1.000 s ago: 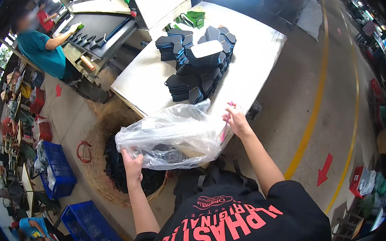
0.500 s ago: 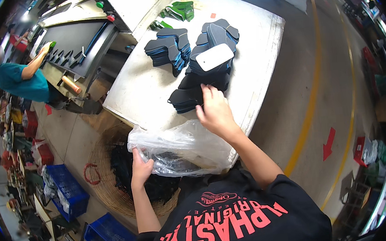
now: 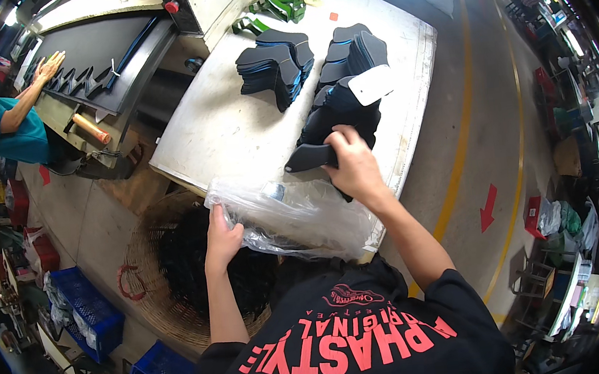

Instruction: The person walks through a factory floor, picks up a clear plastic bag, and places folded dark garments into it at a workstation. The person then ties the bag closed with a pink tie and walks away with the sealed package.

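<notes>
My left hand (image 3: 223,240) grips the rim of a clear plastic bag (image 3: 299,220), which lies slack along the table's near edge. My right hand (image 3: 356,166) is closed around a bundle of black shaped cut pieces (image 3: 311,157), tilted just above the bag. Beyond it on the white table (image 3: 193,143) is a pile of similar black pieces (image 3: 339,115), partly hidden by the hand. A white card (image 3: 370,85) rests on that pile. Grey-topped stacks with blue layers stand behind: a left stack (image 3: 269,70) and a right stack (image 3: 367,50).
Green cut pieces (image 3: 284,4) lie at the table's far end. Below the table's left edge stands a wicker basket (image 3: 145,276) of dark material. Blue crates (image 3: 97,310) sit on the floor at left. A person in a teal shirt (image 3: 1,127) works at a machine bench.
My right hand has picked up the front bundle of black pieces and tilted it over the bag. The bag's opening has shifted slightly. The co-worker's hands have moved left along the bench.
</notes>
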A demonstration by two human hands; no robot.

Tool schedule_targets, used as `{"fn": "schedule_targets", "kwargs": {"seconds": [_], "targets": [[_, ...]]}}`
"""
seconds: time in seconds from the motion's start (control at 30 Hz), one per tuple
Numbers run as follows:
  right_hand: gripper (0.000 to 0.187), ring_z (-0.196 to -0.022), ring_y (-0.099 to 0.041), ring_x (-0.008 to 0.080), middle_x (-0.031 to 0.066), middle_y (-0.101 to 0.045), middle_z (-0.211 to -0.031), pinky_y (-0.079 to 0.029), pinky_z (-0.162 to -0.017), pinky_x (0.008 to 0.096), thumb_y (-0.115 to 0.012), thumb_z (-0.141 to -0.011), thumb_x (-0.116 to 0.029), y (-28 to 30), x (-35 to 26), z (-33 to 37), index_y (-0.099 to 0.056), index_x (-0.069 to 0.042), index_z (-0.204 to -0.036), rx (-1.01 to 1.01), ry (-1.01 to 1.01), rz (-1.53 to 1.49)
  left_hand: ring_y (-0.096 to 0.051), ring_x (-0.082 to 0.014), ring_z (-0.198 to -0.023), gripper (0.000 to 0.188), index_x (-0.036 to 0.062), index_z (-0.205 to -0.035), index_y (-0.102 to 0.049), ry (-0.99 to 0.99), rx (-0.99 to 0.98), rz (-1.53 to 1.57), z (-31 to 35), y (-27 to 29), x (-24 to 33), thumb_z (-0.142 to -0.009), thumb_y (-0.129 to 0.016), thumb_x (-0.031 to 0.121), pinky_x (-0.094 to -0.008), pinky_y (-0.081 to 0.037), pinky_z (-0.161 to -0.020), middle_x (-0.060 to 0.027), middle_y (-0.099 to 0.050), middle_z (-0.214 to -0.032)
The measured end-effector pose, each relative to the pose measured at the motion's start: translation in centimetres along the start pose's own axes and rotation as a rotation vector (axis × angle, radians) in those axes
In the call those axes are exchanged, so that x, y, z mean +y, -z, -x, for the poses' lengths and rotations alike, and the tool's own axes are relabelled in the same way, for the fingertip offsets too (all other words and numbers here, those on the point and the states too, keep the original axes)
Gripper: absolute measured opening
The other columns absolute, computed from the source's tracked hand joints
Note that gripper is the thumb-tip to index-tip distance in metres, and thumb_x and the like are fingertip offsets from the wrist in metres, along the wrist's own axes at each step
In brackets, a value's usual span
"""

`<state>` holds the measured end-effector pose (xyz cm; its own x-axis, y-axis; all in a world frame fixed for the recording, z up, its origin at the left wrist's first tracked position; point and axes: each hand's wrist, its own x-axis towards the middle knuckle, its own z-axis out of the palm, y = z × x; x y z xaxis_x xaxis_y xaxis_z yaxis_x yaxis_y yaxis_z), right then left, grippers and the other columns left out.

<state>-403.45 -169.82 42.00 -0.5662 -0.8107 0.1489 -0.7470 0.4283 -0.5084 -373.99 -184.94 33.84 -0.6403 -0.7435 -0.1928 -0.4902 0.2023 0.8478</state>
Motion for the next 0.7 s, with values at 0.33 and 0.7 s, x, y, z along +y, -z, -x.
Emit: {"fn": "schedule_targets", "kwargs": {"seconds": [0.33,0.7], "targets": [[0.051,-0.108,-0.071,0.0187,0.0085,-0.072,-0.12,-0.056,-0.099,0.0344,-0.085,-0.081,0.003,8.3,-0.4,5.2,-0.063,0.003,-0.127,0.202,-0.269,-1.081,-0.056,-0.0575,-0.125,0.075,0.0067,-0.158,-0.032,0.278,-0.145,-0.397,-1.6,2.4,2.3,-0.089,-0.059,0.021,-0.0551,-0.046,-0.11,-0.0366,-0.033,-0.159],[0.072,-0.124,-0.066,0.0363,0.02,-0.065,-0.138,-0.051,-0.114,0.0482,-0.07,-0.079,0.001,2.3,0.0,12.5,-0.05,0.004,-0.148,-0.263,-0.673,-2.083,-0.055,-0.0558,-0.127,0.074,0.0014,-0.156,-0.036,0.092,0.033,-0.289,-1.9,2.3,3.8,-0.086,-0.06,0.013,-0.0537,-0.048,-0.108,-0.0359,-0.033,-0.158]]}}
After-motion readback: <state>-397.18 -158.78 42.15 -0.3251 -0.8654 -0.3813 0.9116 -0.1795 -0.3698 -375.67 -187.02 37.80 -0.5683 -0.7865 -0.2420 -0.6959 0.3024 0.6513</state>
